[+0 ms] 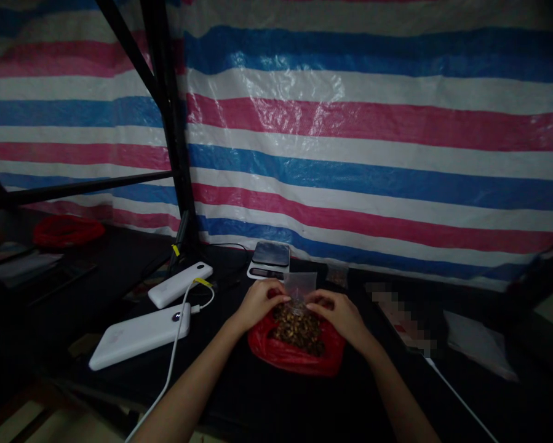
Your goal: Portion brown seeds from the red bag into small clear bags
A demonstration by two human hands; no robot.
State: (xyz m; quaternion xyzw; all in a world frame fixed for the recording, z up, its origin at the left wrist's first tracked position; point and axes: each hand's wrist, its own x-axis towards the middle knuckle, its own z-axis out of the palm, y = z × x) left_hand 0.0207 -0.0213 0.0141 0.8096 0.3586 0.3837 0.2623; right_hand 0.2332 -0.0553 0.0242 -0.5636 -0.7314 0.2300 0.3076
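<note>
Small pieces (298, 335) lie in the bag (288, 363) on the worktop (258, 406); scale (269, 261) at twelve o'clock, larger power bank (135, 339) at nine, smaller power bank (179, 285) at ten, packet (478, 346) at three.

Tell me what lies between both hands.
The head view shows a clear bag, plus brown pieces in a red bag, between the left hand and right hand.

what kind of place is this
Likely a makeshift work booth, though that's a guess: striped plastic sheeting hangs behind a black metal frame, and a small scale sits on the dark table.
</note>
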